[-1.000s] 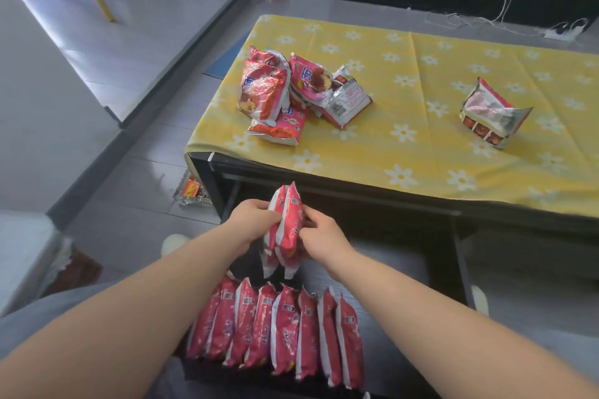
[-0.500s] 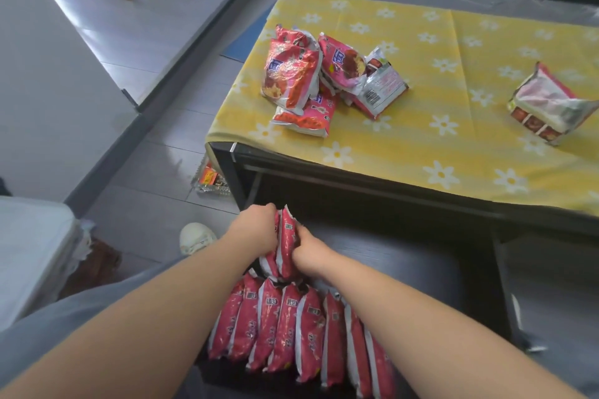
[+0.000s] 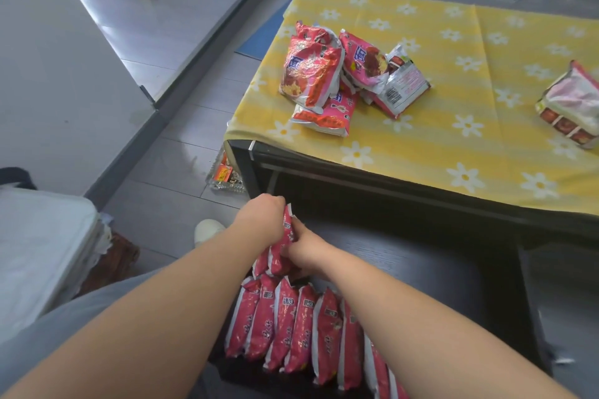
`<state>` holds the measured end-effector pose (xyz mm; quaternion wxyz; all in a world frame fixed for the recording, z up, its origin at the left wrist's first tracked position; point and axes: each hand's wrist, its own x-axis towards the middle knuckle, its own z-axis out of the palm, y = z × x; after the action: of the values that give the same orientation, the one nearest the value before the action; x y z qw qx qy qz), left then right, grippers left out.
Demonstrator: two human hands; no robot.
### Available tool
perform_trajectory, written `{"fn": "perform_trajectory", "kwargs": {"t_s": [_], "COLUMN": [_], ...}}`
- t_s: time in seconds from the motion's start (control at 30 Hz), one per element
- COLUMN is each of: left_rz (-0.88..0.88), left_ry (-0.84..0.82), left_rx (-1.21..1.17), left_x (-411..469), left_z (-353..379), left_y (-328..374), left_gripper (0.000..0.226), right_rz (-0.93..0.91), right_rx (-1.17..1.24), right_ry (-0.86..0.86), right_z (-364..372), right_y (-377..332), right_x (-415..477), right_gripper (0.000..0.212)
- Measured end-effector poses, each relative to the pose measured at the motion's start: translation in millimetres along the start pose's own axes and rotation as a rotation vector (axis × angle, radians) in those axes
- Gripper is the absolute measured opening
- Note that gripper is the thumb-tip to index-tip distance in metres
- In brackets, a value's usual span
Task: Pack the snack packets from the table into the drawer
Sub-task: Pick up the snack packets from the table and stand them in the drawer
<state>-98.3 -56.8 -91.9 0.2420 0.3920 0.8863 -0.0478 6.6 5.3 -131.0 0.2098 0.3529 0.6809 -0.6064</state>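
My left hand (image 3: 263,218) and my right hand (image 3: 307,249) both grip a small bunch of red snack packets (image 3: 282,248), held upright low inside the open black drawer (image 3: 421,272). Just behind a row of several red packets (image 3: 291,327) that stand on edge along the drawer's near side. On the table's yellow flowered cloth (image 3: 453,146) lies a pile of larger red and white snack bags (image 3: 337,74) near the left corner. One more opened bag (image 3: 570,104) lies at the right edge of the view.
The drawer's right part shows bare black bottom. A clear tray with small items (image 3: 225,176) sits on the grey floor by the table leg. A white shoe (image 3: 207,230) is beside my left arm. A white cushion (image 3: 39,236) lies at the left.
Both hands have lowered the packets from in front of the table's edge down into the drawer, behind the standing row. The view has shifted left and down.
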Motion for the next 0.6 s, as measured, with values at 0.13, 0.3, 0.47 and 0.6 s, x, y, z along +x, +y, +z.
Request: {"fn": "perform_trajectory", "kwargs": {"t_s": [0.13, 0.3, 0.47, 0.6], "left_rz": [-0.014, -0.026, -0.028, -0.020], "left_ry": [-0.038, -0.081, -0.048, 0.015], "left_rx": [0.017, -0.024, -0.107, -0.103], "left_x": [-3.6, -10.0, -17.4, -20.5], "left_z": [0.9, -3.3, -4.2, -5.8], "left_y": [2.4, 1.7, 1.6, 4.5], "left_gripper": [0.030, 0.044, 0.060, 0.068], "right_rz": [-0.014, -0.033, -0.044, -0.052], "right_rx": [-0.128, -0.289, -0.274, -0.286], "right_ry": [-0.008, 0.007, 0.074, 0.133], "right_z": [5.2, 7.9, 8.6, 4.6], "right_y": [4.7, 7.9, 10.7, 13.5], "right_x": [-1.9, -2.1, -5.6, -6.1], "right_gripper": [0.066, 0.081, 0.082, 0.077]}}
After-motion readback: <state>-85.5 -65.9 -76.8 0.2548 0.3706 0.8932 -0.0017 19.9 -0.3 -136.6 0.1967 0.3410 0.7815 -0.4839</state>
